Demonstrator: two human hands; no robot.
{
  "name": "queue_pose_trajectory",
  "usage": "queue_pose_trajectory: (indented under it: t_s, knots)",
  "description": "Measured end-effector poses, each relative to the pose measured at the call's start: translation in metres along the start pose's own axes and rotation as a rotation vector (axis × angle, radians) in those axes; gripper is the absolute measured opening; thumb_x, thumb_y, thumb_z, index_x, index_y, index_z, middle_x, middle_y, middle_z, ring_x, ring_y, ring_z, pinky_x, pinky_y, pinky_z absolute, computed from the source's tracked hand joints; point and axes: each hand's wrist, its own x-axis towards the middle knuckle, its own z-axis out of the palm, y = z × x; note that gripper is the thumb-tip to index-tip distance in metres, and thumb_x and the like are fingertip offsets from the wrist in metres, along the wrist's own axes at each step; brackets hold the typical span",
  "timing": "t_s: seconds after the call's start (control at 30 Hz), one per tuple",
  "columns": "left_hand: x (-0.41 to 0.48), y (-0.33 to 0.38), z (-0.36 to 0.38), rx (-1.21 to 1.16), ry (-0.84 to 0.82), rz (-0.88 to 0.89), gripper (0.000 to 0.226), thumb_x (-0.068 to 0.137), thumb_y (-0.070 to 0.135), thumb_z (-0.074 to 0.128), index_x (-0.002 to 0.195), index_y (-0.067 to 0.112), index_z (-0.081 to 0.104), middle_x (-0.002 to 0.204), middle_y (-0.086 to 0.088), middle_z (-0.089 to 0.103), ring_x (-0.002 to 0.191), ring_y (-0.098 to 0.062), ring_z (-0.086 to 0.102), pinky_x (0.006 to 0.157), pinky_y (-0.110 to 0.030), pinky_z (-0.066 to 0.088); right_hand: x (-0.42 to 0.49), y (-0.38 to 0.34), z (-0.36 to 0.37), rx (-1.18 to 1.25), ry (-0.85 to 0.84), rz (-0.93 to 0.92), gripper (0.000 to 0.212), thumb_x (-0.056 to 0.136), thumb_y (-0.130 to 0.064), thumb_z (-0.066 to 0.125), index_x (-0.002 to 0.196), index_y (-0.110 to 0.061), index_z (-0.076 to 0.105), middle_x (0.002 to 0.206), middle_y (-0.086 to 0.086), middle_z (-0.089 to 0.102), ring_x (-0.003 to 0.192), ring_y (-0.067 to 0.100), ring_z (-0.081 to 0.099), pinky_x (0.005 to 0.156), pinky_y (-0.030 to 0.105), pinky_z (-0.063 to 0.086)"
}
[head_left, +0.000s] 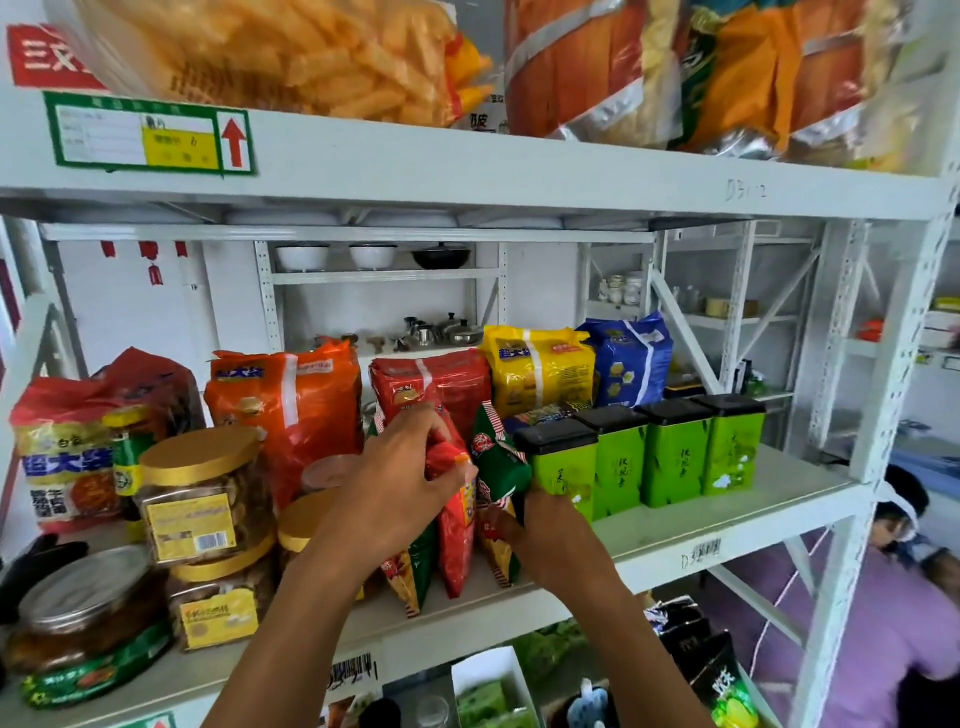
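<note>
At the shelf (675, 530) front, the left hand (400, 467) clutches the top of a red bag (457, 540), fingers curled over it. The right hand (550, 540) grasps a green bag (496, 462) low down, fingertips hidden behind it. Both bags stand just left of the tins (618, 462); the packs (291, 405) behind are partly covered

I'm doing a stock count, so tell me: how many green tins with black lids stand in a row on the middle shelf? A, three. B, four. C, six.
B: four green tins stand side by side on the shelf, just right of the green packet that the right hand grips, while the left hand grips a red packet.
</note>
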Motion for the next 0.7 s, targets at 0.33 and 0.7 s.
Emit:
queue_pose_trajectory:
  t_s: [0.33, 0.7]
  knots:
    - [-0.006, 0.019, 0.008, 0.012, 0.077, 0.088, 0.026, 0.091, 0.039, 0.073, 0.109, 0.037, 0.054, 0.138, 0.016, 0.054, 0.138, -0.014, 0.045, 0.113, -0.045, 0.042, -0.042, 0.021, -0.027, 0.059, -0.098, 0.127, 0.031, 0.077, -0.048, 0.084, 0.089, -0.031, 0.061, 0.072, -0.005, 0.068, 0.062, 0.007, 0.065, 0.065, 0.028, 0.054]
    - [0.002, 0.054, 0.015, -0.084, 0.050, 0.219, 0.011, 0.093, 0.043, 0.064, 0.104, 0.041, 0.061, 0.114, 0.027, 0.064, 0.108, 0.011, 0.054, 0.090, -0.009, 0.042, -0.025, 0.044, -0.133, -0.040, 0.187, 0.075, 0.035, 0.084, -0.038, 0.084, 0.114, -0.028, 0.071, 0.106, -0.012, 0.063, 0.075, 0.007, 0.064, 0.072, 0.023, 0.042]
